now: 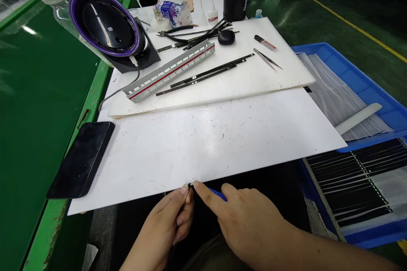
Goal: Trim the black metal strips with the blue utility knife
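Observation:
At the near edge of the white board, my left hand (173,216) is closed in a pinch on a small dark piece (190,185), too small to make out. Something thin and black hangs below that hand. My right hand (244,216) is wrapped round a slim tool with a blue handle (218,194); its index finger reaches along to the left fingertips, and the tool's tip is hidden there. On the foam slab ahead lie thin black strips (206,74) and a grey train-car side shell with a red stripe (171,72).
The white board (222,135) bears dark specks. On the foam slab (286,67) are tweezers (267,59), a marker (266,42), a black case (226,37) and pliers (176,34). A phone (81,159) lies left, near a purple-rimmed fan (108,25). Blue bins (391,110) stand right.

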{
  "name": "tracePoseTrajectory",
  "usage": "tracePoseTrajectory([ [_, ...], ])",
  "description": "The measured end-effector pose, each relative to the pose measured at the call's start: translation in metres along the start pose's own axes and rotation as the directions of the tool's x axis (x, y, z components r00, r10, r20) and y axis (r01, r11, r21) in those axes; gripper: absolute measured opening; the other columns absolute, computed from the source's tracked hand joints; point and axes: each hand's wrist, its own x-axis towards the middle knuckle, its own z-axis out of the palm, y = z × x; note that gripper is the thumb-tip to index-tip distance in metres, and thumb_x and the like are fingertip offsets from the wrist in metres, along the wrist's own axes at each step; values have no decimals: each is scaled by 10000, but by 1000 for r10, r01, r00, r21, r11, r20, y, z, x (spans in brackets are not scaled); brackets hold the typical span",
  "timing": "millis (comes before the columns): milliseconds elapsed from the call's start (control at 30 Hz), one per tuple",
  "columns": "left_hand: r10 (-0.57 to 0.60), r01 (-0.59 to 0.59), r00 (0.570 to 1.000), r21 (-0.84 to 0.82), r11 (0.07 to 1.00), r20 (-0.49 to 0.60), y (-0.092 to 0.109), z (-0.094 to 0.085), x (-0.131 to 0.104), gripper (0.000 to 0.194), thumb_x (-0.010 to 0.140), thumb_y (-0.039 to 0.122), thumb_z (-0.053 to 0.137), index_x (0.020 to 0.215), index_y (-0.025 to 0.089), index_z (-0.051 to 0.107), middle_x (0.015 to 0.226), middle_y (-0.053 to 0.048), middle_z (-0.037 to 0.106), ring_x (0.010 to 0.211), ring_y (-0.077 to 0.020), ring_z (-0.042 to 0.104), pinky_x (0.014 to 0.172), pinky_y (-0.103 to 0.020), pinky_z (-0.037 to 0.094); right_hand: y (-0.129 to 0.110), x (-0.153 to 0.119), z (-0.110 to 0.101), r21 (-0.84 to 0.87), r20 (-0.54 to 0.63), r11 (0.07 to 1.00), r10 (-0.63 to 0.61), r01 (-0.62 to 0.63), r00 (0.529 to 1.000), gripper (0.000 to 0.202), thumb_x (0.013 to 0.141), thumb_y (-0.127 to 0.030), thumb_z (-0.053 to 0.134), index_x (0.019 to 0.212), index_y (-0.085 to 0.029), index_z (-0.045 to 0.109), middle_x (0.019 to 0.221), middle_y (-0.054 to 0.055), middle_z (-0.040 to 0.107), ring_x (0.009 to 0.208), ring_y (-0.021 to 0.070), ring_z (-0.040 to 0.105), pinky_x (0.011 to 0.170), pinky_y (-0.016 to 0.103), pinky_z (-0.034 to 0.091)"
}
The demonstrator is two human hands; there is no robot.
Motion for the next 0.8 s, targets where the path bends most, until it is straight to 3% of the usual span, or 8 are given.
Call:
tracePoseTrajectory([
  [267,-1,2,1000,-50,999,22,2,-2,-1,366,867,487,562,670,184,506,507,85,336,397,-43,220,393,-184,194,-4,-1,1,-120,-20,993,-20,17,1000,822,779,-172,545,1500,-269,162,746,2,517,455,157,495,397,309,82],
  [800,-19,20,1000,-57,998,20,1,-2,1,342,850,495,585,711,189,524,511,86,350,395,-44,229,396,-187,198,-5,0,-3,-45,-1,999,2,-2,1000,838,783,-111,508,1504,-302,127,764,-3,538,464,146,494,399,289,133],
])
